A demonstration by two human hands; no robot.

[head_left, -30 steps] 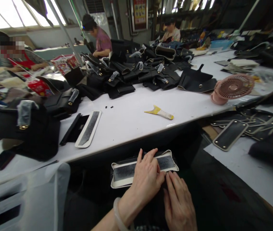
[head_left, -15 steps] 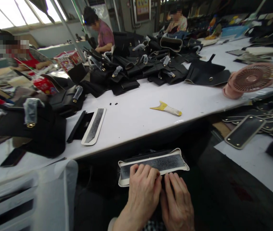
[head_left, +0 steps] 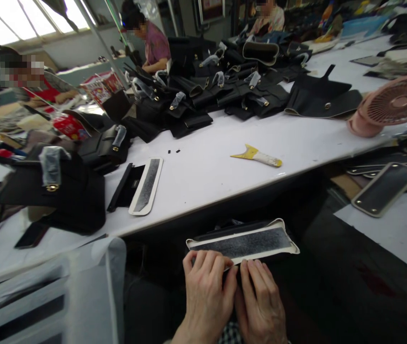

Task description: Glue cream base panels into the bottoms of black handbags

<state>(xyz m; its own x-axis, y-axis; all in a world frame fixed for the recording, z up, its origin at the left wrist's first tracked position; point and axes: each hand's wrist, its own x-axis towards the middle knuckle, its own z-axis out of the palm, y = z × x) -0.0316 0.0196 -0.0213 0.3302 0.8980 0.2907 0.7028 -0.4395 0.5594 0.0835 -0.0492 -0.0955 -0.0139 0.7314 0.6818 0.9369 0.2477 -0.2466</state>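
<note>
A long cream-edged panel with a dark grey middle (head_left: 242, 242) lies across a black piece on my lap, below the white table's front edge (head_left: 225, 196). My left hand (head_left: 207, 294) rests on the panel's near edge, fingers curled down and pressed on it. My right hand (head_left: 261, 301) lies beside it, touching it, fingers flat and pressed on the black material just under the panel. A matching panel (head_left: 146, 186) lies on the table to the left beside a black strip (head_left: 121, 187).
A yellow-handled scraper (head_left: 257, 155) lies mid-table. Black bags (head_left: 207, 93) are piled at the back and a large one (head_left: 56, 191) at left. A pink fan (head_left: 393, 102) stands right, more panels (head_left: 386, 187) on a lower table. Other people work across the table.
My left hand has drawn back from the middle of the panel to its near edge. The panel has shifted right and tilted flatter as the view moved.
</note>
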